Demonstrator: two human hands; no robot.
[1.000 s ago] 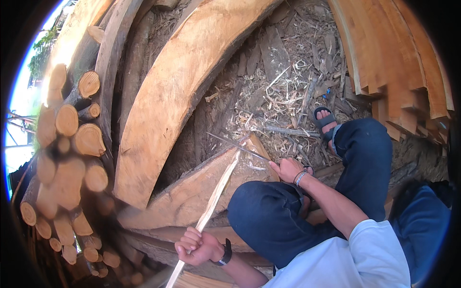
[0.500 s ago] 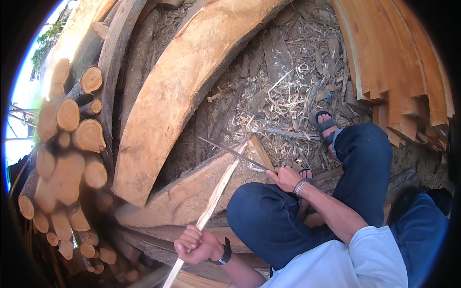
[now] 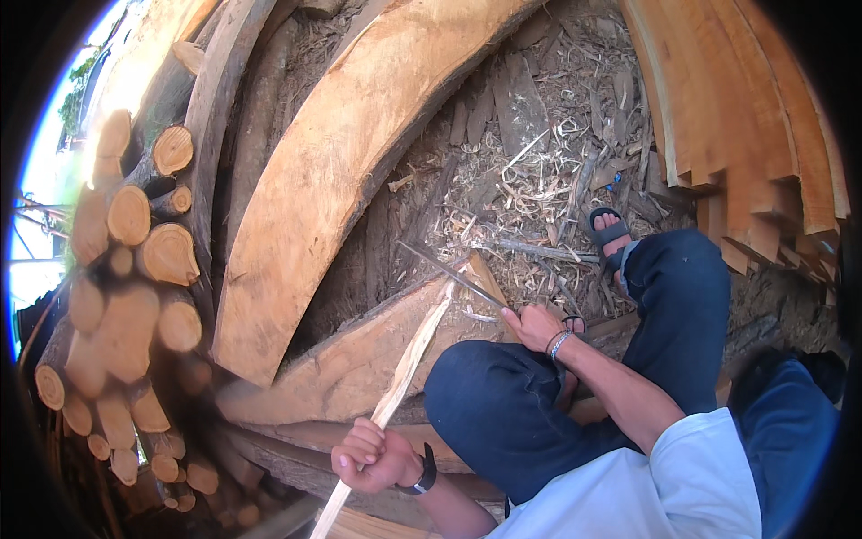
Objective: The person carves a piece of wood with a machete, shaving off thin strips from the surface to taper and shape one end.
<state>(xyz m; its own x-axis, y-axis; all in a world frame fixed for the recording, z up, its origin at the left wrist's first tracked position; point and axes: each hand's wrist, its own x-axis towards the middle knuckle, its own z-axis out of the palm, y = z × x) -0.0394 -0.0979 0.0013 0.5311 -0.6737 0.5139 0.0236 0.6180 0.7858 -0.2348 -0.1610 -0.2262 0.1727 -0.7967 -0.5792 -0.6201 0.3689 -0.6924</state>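
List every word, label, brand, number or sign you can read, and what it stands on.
No readable text: none shows on the wood strip, the long blade or the stacked boards.
The right-wrist bracelet and left-wrist dark band are too small for any marking to be read.

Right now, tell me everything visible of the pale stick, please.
The stick is long, slim and pale, apparently wood with uneven sides. It slants up rightward from the lower edge, near end out of frame. The left hand grips it low down; its far end lies at the blade, over the board; contact there is unclear.
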